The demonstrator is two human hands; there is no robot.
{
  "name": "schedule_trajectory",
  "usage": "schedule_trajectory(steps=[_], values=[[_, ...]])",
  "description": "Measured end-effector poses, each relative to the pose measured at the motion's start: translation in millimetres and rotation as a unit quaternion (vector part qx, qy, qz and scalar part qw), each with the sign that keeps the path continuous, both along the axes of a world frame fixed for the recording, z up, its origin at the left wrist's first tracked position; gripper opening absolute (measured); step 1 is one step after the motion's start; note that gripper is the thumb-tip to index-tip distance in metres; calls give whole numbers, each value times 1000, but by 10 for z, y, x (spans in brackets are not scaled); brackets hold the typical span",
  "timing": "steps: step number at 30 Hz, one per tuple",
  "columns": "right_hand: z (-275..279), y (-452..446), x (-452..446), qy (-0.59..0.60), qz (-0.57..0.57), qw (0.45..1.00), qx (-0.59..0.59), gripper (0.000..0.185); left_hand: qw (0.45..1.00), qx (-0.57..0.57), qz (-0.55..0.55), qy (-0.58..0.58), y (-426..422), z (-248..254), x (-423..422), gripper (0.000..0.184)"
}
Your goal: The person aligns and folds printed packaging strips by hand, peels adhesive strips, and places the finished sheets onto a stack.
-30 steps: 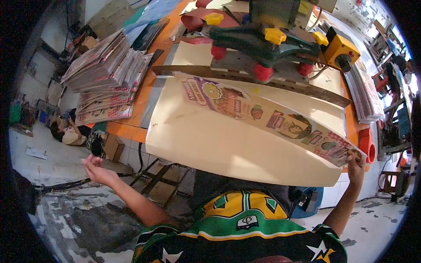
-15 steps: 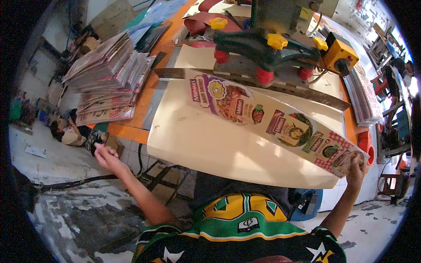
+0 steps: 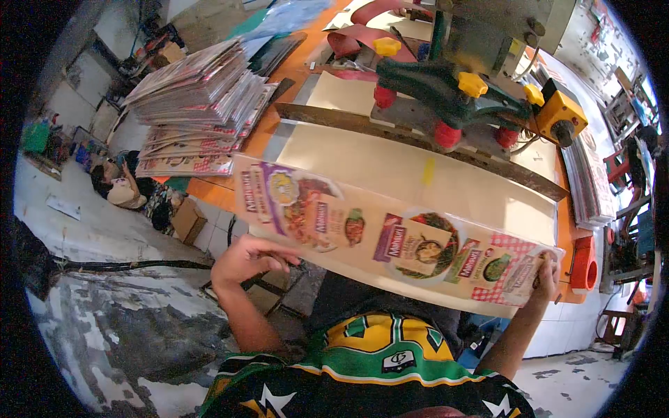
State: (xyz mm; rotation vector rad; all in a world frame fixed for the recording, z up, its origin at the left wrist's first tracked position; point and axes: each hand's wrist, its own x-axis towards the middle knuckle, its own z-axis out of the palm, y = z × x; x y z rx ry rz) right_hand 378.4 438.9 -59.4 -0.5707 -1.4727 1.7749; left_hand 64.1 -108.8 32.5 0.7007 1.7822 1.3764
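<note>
Gripping the right end of the printed strip (image 3: 397, 240) in the right hand (image 3: 547, 274), slanted across mid-frame above the cream sheet (image 3: 369, 145). Reaching toward its lower left edge with the left hand (image 3: 252, 261), open, fingers bent; contact unclear.

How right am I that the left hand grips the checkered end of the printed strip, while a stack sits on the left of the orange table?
Not quite: the head view shows the right hand, not the left hand, gripping the checkered end of the printed strip. The stack does sit on the left of the orange table.
</note>
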Motion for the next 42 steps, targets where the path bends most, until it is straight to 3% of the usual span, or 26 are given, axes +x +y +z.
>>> schedule_trajectory(steps=[2,4,6,8,9,10,12,15,18,19,21,24,28,31,33,34,37,39,42], values=[[257,-285,-210,-13,85,996,-6,14,999,-7,-41,9,-25,-67,17,42],[179,-503,-549,-6,23,999,-22,18,998,-21,-31,58,-109,-241,78,54],[268,-743,-746,-16,70,996,-44,30,997,-48,3,53,-314,-592,111,67],[458,-1085,-957,-19,51,997,-56,31,998,-2,-8,-63,-648,-1289,1,78],[394,-1084,-948,-49,80,993,-68,32,998,-3,-6,-63,-485,-1073,106,78],[328,-1087,-939,-78,109,988,-81,33,989,123,54,-64,-149,-671,297,80],[615,-1466,-1132,-28,116,987,-111,33,961,245,115,-61,115,-480,433,83],[683,-1617,-1196,-93,154,974,-137,38,956,259,126,-60,206,-556,433,86],[600,-1731,-1210,-111,144,976,-123,42,914,316,246,-69,319,-571,412,59],[508,-1615,-1145,-142,205,964,-97,43,913,316,249,-67,336,-567,429,59],[449,-1564,-1135,-129,247,957,-76,44,903,294,310,41,344,-514,460,46],[492,-1615,-1241,-54,325,944,-22,47,865,352,354,58,300,-385,387,41],[600,-1619,-1265,-51,398,915,-27,58,783,378,478,123,246,315,101,36],[674,-1632,-1304,-62,424,903,-22,49,739,368,540,166,-124,827,-491,26],[677,-1634,-1304,-76,428,901,-5,39,739,366,541,164,-352,1255,-1011,16],[677,-1634,-1297,-73,426,902,-4,39,751,374,508,195,-552,1394,-1370,16],[663,-1651,-1285,-90,423,901,19,32,735,347,548,197,-1149,1790,-2549,22],[644,-1655,-1274,-90,413,906,-9,28,784,291,529,143,-1506,1991,-3190,22],[665,-1660,-1259,-102,407,908,-11,27,772,211,580,154,-1549,1953,-3693,24]])
